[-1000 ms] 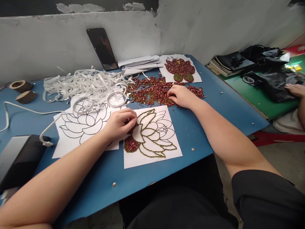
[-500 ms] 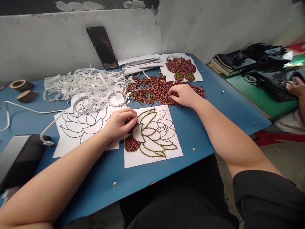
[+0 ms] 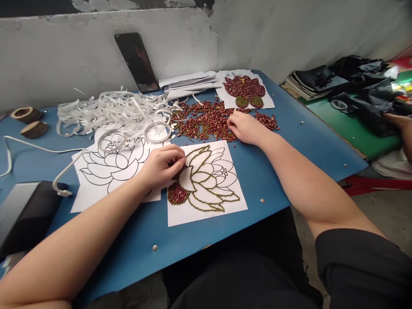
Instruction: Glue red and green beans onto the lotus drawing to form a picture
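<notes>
A lotus drawing on white paper [image 3: 209, 216] lies before me, its left petals outlined with green beans and one lower-left part filled with red beans. Over that sheet's upper left edge rests my left hand [image 3: 165, 165], its fingers curled and thumb and forefinger close together; anything between them is hidden. Behind the sheet spreads a pile of mixed red and green beans [image 3: 206, 122]. My right hand [image 3: 247, 127] is at the pile's right part, fingertips drawn together among the beans; what they pinch is too small to make out.
A bean-covered flower picture [image 3: 244, 90] lies at the back. Left of the pile are paper strips [image 3: 106, 109], tape rolls [image 3: 157, 132] and another lotus drawing [image 3: 96, 184]. A phone [image 3: 137, 62] leans on the wall. A black box [image 3: 28, 214] with a cable stands left. A co-worker's hand [image 3: 401, 122] shows right.
My right hand's fingers have drawn closer together at the beans, with the hand nearly in place. My left hand stays put. At far right the co-worker's hand has shifted.
</notes>
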### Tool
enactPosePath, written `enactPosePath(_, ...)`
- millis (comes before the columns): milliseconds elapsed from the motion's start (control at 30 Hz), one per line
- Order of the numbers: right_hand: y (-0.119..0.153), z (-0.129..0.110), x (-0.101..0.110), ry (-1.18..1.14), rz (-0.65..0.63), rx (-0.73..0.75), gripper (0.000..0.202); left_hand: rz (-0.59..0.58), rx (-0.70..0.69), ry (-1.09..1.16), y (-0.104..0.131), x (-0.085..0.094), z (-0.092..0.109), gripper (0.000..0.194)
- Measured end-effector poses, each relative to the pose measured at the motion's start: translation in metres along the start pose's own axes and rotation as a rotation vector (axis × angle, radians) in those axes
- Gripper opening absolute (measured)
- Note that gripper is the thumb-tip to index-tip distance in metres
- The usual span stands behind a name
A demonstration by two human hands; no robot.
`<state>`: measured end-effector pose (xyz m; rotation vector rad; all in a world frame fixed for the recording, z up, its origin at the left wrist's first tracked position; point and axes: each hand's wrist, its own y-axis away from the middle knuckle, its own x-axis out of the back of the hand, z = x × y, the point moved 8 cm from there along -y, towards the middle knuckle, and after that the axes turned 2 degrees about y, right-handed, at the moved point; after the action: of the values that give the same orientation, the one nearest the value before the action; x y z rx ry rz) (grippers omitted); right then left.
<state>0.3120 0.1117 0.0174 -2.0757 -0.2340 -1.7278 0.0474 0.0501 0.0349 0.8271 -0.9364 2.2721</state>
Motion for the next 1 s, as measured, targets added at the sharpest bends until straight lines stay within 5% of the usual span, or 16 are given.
enactPosePath(1000,-0.0021,-0.0025,0.0012,0.002,0.01,-0.014,0.026,-0.01,0.043,0.006,-0.0011,-0.0012,-0.003,0.025)
